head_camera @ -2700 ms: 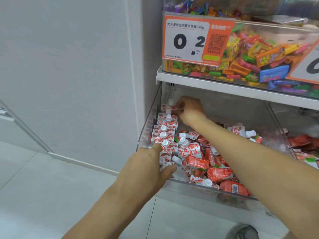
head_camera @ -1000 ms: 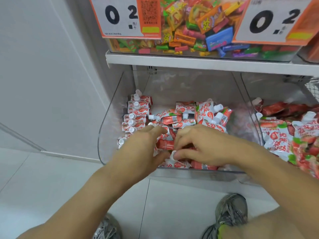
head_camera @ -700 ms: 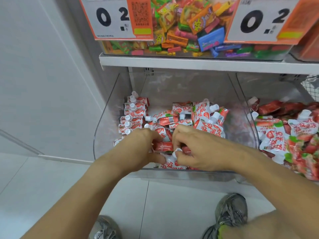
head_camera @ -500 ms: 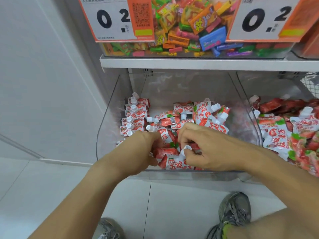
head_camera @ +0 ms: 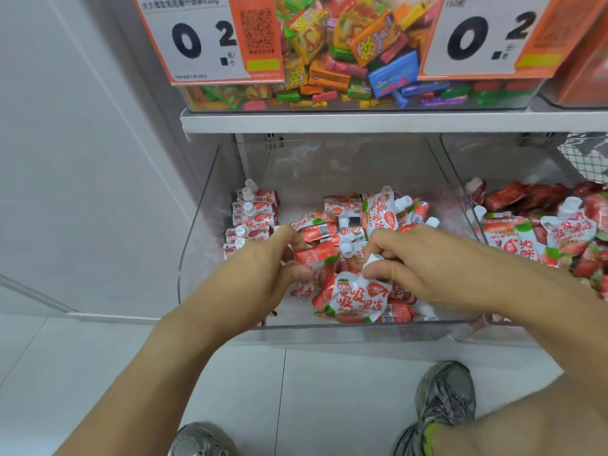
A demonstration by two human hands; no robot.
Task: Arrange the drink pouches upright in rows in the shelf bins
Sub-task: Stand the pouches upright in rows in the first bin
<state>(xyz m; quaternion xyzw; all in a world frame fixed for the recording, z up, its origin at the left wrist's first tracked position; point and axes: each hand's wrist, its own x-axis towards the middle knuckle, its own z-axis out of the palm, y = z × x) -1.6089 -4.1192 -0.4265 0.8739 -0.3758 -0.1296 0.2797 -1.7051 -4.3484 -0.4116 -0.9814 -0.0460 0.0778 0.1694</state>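
A clear plastic bin under the shelf holds red-and-white strawberry drink pouches. A row of upright pouches lines its left wall, white caps up. A loose pile of pouches fills the middle. My right hand pinches the white cap of one pouch and holds it upright near the bin's front. My left hand pinches the edge of another pouch beside it.
A second clear bin of strawberry pouches stands to the right. The shelf above carries a candy bin with price signs. A white wall is on the left. My shoes stand on the tiled floor below.
My right hand came from the back of the left row to the front pile and lifted one pouch by its cap. My left hand moved into the pile and took hold of another pouch.
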